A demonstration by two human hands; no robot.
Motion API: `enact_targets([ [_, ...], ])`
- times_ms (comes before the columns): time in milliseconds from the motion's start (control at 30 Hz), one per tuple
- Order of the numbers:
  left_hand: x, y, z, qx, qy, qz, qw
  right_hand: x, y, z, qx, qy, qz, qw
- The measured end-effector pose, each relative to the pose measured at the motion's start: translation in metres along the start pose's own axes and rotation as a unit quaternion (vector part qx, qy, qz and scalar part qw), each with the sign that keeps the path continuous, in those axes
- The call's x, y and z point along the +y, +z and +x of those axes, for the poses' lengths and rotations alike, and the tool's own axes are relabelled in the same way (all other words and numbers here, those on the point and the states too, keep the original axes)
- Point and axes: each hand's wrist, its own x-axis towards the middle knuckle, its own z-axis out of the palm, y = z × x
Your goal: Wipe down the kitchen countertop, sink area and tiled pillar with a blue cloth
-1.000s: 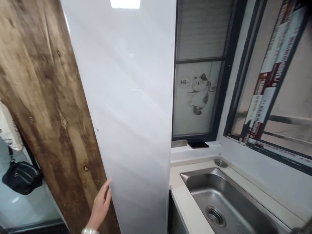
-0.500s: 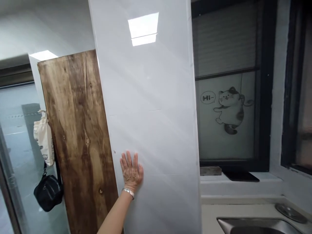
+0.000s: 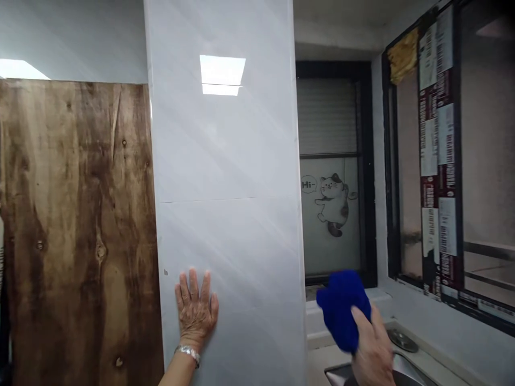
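My left hand (image 3: 196,311) lies flat with fingers spread against the glossy white marbled wall panel (image 3: 229,241), low on its left half. A silver bracelet (image 3: 188,353) circles that wrist. At the lower right, my right hand (image 3: 372,343) grips a folded blue cloth (image 3: 344,311), slightly blurred by motion. The cloth is held in the air to the right of the panel, in front of the window and sill, apart from the panel.
A brown wooden board (image 3: 80,225) stands left of the panel. Behind the cloth is a dark-framed window (image 3: 366,225) with a cat drawing (image 3: 333,203). Below it lie a steel sink (image 3: 414,370) and a round metal lid (image 3: 403,340). Another window (image 3: 438,161) with taped strips is at right.
My right hand has come into view at the lower right with the blue cloth. The view has swung right. My left hand still rests on the panel.
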Motion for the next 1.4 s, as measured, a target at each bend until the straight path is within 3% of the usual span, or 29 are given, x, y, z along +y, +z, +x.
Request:
enact_targets([
  [67, -0.001, 0.001, 0.000, 0.000, -0.001, 0.000, 1.000, -0.019, 0.034, 0.017, 0.028, -0.086, -0.039, 0.995],
  [100, -0.001, 0.002, -0.001, 0.001, -0.002, 0.000, 1.000, -0.024, 0.052, 0.023, 0.005, -0.198, -0.063, 0.978],
  [200, -0.001, 0.002, -0.001, 0.007, -0.002, -0.001, 1.000, -0.019, 0.092, 0.028, -0.112, -0.450, -0.185, 0.867],
  [233, 0.000, 0.002, -0.002, 0.007, -0.003, -0.001, 1.000, -0.012, 0.099, 0.028, -0.140, -0.490, -0.219, 0.832],
  [300, 0.001, 0.000, -0.002, 0.003, -0.004, -0.001, 1.000, 0.003, 0.104, 0.030, -0.167, -0.529, -0.260, 0.790],
  [433, 0.004, -0.004, -0.002, -0.001, -0.008, 0.006, 1.000, 0.012, 0.100, 0.059, -0.188, -0.569, -0.275, 0.752],
  [533, 0.006, -0.007, -0.001, -0.002, -0.009, 0.003, 1.000, -0.010, 0.107, 0.100, -0.160, -0.574, -0.269, 0.756],
  [667, 0.005, -0.009, -0.003, 0.003, -0.007, -0.016, 1.000, -0.062, 0.139, 0.152, -0.088, -0.525, -0.264, 0.804],
  [833, 0.002, -0.007, -0.010, 0.020, 0.011, -0.038, 0.999, -0.147, 0.188, 0.176, -0.019, -0.334, -0.249, 0.909],
  [933, 0.001, -0.005, -0.013, 0.029, 0.021, -0.045, 0.998, -0.193, 0.218, 0.173, -0.015, -0.271, -0.216, 0.938],
  [1033, 0.001, -0.004, -0.014, 0.035, 0.035, -0.043, 0.998, -0.226, 0.245, 0.164, -0.018, -0.305, -0.197, 0.931],
  [1167, 0.000, -0.005, -0.015, 0.035, 0.046, -0.029, 0.998, -0.249, 0.277, 0.132, -0.046, -0.388, -0.167, 0.905],
  [1300, 0.000, -0.006, -0.017, 0.007, 0.051, -0.020, 0.998, -0.250, 0.297, 0.073, -0.094, -0.498, -0.139, 0.851],
  [1400, 0.000, -0.006, -0.019, -0.009, 0.040, -0.023, 0.999, -0.241, 0.298, 0.028, -0.149, -0.559, -0.130, 0.805],
])
